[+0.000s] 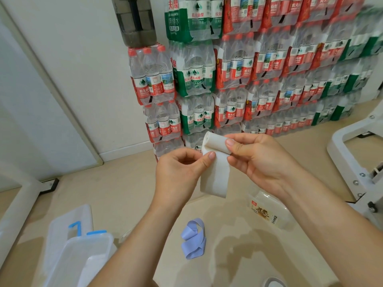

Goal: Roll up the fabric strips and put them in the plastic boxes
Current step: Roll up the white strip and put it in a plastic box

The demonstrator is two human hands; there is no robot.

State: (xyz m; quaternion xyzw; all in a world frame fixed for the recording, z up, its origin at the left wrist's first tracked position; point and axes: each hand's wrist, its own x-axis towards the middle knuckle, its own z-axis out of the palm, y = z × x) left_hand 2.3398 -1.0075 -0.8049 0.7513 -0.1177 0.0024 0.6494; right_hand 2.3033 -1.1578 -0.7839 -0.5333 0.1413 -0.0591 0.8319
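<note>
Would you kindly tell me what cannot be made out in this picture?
Head view: box contents, cut by the bottom edge and the left forearm.
Head view: white strip, roll's right end, covered by the right hand.
Head view: pale object, cut by the bottom edge.

Shrink-wrapped water bottle packs [248, 79], red and green labels, stacked high against the white wall [83, 59]. Dark grey cylinder [136, 21] sits on the leftmost stack. Clear bottle [269, 212] with a yellow label lies on its side on the beige table [248, 255]. White metal frame [352, 162] on the floor at right; black foot [49, 184] under a white leg at left.
</note>
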